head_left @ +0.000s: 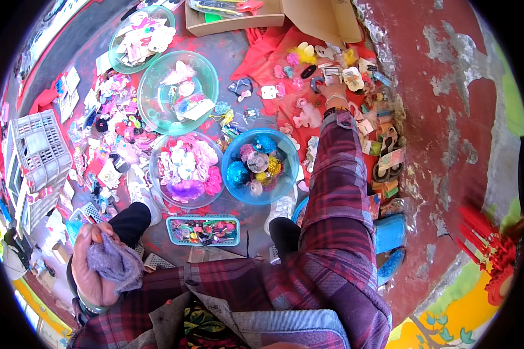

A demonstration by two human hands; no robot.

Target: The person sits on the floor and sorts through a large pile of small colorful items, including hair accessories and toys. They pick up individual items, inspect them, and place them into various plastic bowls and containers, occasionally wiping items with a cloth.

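Observation:
In my left hand, at the lower left, is a fuzzy purple-grey bunch; the fingers are closed around it. It may be a fluffy hair tie, but its kind is unclear. My right arm stretches far forward, and my right hand is over small goods at the far right of a red cloth. A dark curved piece lies beside its fingers, near a white flower-shaped piece and a yellow feathery piece. The fingers are too small to show whether they grip anything.
Several round tubs stand ahead: a green tub, a clear tub of pink scrunchies and a blue tub of glittery balls. A teal basket sits between my feet. Grey crates stand left; a cardboard box lies far ahead.

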